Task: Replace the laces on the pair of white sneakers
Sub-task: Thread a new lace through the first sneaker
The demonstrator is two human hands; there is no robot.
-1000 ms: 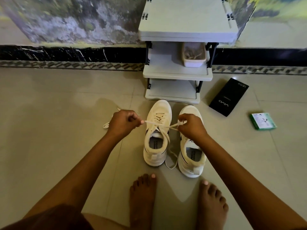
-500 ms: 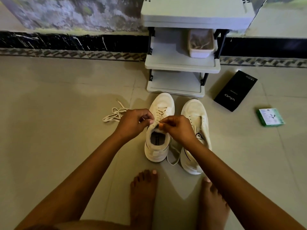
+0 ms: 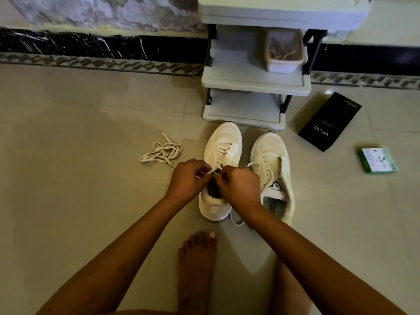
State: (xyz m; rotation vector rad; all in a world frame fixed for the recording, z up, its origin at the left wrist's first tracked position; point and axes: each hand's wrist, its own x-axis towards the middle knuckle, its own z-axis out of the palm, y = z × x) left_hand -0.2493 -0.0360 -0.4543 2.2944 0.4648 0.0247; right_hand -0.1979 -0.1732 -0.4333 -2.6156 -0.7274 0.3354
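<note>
Sneakers (image 3: 247,164) on floor; shelf tub (image 3: 285,54) holds tangled laces (image 3: 283,53).

Dim, greenish, wide-angle edge bending

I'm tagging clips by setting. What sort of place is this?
Probably a home, on the floor by a wall. Signs: a tiled floor with a patterned border, a small plastic shelf rack against the wall, and the person's bare foot beside the sneakers.
</note>
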